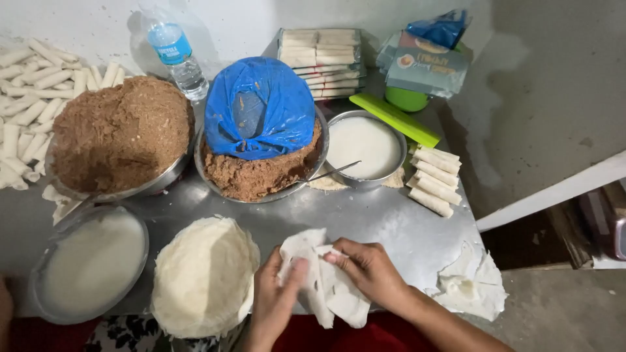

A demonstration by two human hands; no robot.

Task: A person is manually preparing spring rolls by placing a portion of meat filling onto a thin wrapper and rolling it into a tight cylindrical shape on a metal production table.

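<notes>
Both my hands hold a thin white pastry sheet (326, 287) at the near edge of the steel table (385, 221). My left hand (274, 296) pinches its left side with the thumb on top. My right hand (368, 270) grips its right side, fingers curled over the crumpled sheet. Just left of my left hand lies a round stack of white wrappers (202, 274). Beyond my hands stands a steel bowl of brown filling (261, 176) with a blue plastic bag (257, 107) on top.
A bigger bowl of brown filling (120, 133), two bowls of white liquid (91, 261) (364, 146), several finished rolls (433, 176) at right and many (32, 98) at far left. Water bottle (173, 55), wrapper packets (323, 58), green bar (394, 118), torn scraps (469, 283).
</notes>
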